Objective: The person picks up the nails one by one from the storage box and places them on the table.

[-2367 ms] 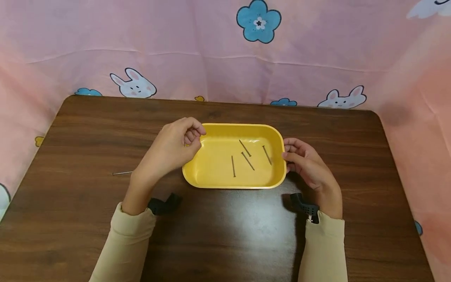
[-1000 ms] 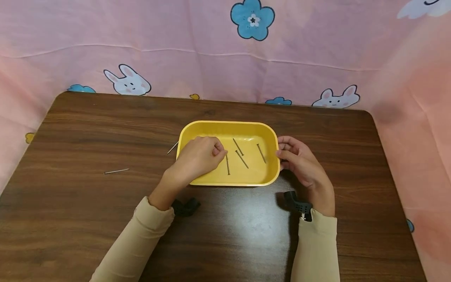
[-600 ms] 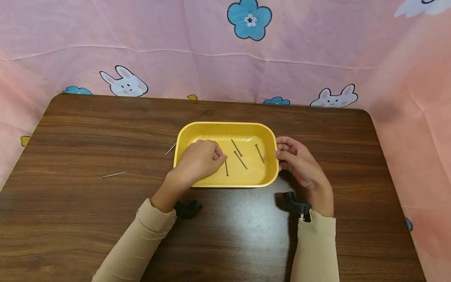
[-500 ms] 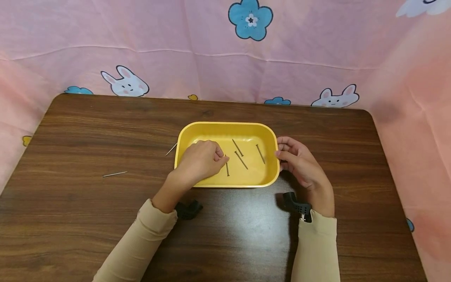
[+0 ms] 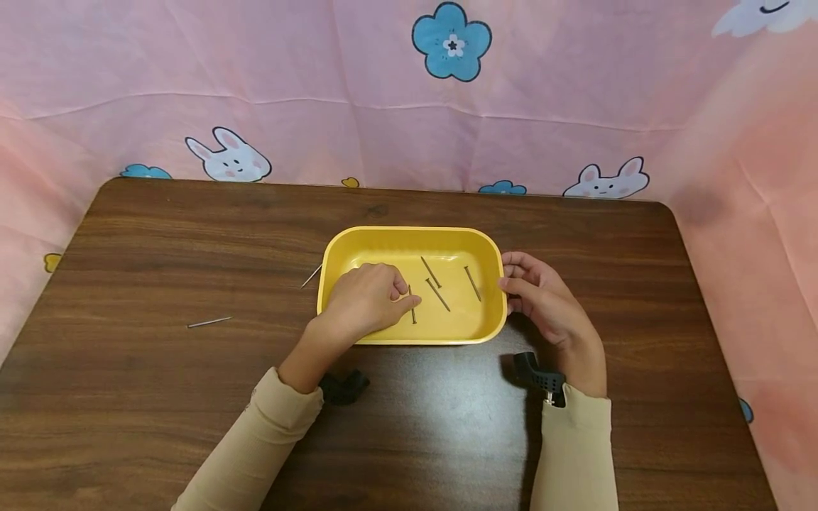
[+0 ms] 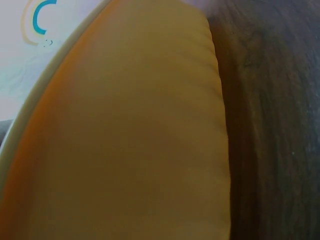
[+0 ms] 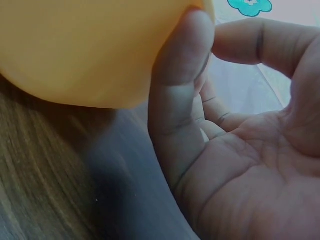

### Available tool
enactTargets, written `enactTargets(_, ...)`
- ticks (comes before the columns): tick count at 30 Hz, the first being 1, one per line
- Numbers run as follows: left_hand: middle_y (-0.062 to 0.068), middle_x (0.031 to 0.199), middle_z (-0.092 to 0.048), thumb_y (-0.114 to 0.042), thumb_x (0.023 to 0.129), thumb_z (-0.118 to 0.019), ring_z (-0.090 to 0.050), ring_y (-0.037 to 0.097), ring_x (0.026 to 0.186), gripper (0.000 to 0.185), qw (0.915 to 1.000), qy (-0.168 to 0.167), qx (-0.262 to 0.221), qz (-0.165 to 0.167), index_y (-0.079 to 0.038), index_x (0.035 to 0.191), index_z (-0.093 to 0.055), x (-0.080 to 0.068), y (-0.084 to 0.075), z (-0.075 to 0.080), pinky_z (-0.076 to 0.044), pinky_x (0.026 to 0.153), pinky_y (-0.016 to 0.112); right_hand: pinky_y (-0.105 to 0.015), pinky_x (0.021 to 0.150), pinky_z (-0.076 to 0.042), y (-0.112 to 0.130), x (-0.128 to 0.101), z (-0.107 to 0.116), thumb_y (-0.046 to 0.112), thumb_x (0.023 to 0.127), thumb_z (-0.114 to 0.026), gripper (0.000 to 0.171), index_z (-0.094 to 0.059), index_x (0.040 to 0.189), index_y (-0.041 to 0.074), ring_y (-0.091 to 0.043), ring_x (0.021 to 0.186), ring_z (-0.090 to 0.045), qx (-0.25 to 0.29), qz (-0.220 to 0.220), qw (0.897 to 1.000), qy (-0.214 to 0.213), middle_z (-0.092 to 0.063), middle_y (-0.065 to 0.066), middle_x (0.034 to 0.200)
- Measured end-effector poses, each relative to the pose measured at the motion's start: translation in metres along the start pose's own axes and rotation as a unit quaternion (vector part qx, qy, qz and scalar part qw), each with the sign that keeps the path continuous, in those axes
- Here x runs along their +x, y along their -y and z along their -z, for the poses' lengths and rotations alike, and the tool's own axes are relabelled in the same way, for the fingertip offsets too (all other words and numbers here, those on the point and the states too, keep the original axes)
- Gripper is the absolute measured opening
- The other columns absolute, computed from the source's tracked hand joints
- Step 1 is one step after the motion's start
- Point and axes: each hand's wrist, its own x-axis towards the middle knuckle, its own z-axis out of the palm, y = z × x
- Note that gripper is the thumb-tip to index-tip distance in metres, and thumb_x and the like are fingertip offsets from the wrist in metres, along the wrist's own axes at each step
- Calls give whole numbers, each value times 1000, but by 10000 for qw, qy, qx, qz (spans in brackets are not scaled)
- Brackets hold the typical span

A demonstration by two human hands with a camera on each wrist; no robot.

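Observation:
A shallow yellow plastic tray with rounded corners sits on the table, several nails lying on its floor. My left hand reaches over the tray's left part, fingers bent, thumb and forefinger apart. Its thumb overlaps the leftmost nail, which lies on the tray floor. At the right end, my right hand pinches the tray's rim between thumb and fingers. The right wrist view shows the right hand at the tray wall. In the left wrist view the tray's outer wall hides the left hand.
Two nails lie on the brown wooden table left of the tray: one nail farther out, another nail close by the tray's left wall. A pink patterned cloth hangs behind the table.
My left hand has moved right from the tray's left rim to over its inside, and lately its thumb edged across the leftmost nail. My right hand keeps its grip; the nails lie as before.

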Motion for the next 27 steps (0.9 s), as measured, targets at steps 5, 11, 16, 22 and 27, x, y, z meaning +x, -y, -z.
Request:
enactTargets(5,-1,104,-80,-38,95,-77,-74,19,101,24,9999,-27,65,-104,-16,103,-80,0,0,0,-61,88,41,-24,69,-61,-2,0,0,2,103,-54,25,-51,127,4,-9,81,-63,80,42,10000,-8,-63,2,98)
enactTargets(11,0,100,-80,-27,97,-72,-74,19,97,17,9998,-25,-38,-169,-14,103,-80,0,-1,-1,-61,86,39,-23,69,-62,-2,1,0,2,102,-54,24,-51,126,5,-9,81,-64,53,62,10000,-21,-63,2,98)
enactTargets(16,1,97,-81,-16,96,-66,-74,19,92,18,9995,-67,-236,-190,-11,102,-82,0,-3,-1,-62,84,37,-23,69,-62,-1,1,0,2,103,-54,24,-51,126,4,-9,81,-64,47,84,10000,-17,-63,1,98)
enactTargets(22,4,98,-80,0,88,-56,-72,21,91,31,9997,-139,-141,-118,-8,103,-82,-2,-4,1,-62,83,37,-22,70,-62,0,1,-1,2,102,-54,24,-51,126,4,-9,81,-64,26,71,10000,-10,-63,1,99)
enactTargets(27,7,101,-80,2,89,-57,-71,22,90,27,9994,-260,105,-226,-6,103,-79,-4,-5,2,-63,87,42,-22,70,-62,1,0,-2,2,103,-54,24,-50,126,4,-9,82,-63,-34,25,10000,-30,-63,1,98)
